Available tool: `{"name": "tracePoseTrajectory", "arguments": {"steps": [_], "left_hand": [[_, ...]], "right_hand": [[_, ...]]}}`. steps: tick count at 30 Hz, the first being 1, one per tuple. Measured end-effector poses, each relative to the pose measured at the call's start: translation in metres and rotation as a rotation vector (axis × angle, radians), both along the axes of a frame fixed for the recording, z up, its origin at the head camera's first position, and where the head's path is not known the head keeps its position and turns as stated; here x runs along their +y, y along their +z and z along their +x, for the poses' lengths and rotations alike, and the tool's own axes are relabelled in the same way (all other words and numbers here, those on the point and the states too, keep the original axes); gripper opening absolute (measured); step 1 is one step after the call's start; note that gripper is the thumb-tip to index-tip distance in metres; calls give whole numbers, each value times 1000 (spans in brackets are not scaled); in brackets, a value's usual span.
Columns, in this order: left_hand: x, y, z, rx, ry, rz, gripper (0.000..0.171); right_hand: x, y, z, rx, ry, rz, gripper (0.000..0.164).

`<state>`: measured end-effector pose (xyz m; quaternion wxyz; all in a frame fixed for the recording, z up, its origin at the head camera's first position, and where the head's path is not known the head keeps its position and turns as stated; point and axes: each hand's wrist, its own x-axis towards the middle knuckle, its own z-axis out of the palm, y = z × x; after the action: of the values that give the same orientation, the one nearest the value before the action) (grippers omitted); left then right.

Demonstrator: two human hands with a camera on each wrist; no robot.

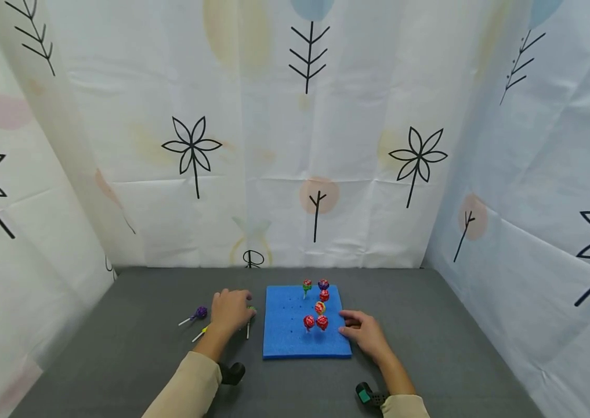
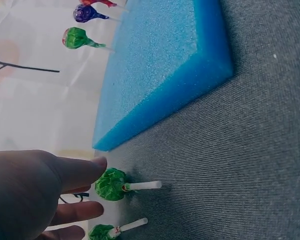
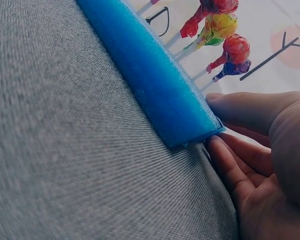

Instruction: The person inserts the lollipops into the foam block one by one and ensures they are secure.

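My left hand (image 1: 230, 310) reaches down left of the blue foam board (image 1: 284, 342), fingers spread around a green-wrapped lollipop (image 2: 110, 184) lying on the table. In the left wrist view the thumb overlaps its wrapper edge, and a second green lollipop (image 2: 101, 232) lies beside it, near the other fingertips. My right hand (image 1: 365, 334) holds the board's right edge, thumb on the upper side and fingers at the lower edge in the right wrist view. Several lollipops stand upright in the board, among them a red one (image 1: 308, 321) and a green one (image 1: 307, 285).
A purple lollipop (image 1: 201, 312) and one with a yellow wrapper (image 1: 203, 330) lie left of my left hand on the grey table (image 1: 133, 348). Small holes show in the board's left part. A patterned white curtain (image 1: 253, 128) surrounds the table at the back and sides.
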<state>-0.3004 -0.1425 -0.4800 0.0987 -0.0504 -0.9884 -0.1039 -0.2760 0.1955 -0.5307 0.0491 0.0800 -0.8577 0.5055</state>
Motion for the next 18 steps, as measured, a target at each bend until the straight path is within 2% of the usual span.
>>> {"name": "tracePoseTrajectory", "arguments": {"steps": [10, 18], "left_hand": [[1, -2, -3, -30, 17, -3, 34], [2, -10, -4, -61, 1, -10, 31]], "right_hand": [[-1, 1, 1, -2, 7, -2, 36], [0, 2, 1, 4, 12, 4, 35]]}}
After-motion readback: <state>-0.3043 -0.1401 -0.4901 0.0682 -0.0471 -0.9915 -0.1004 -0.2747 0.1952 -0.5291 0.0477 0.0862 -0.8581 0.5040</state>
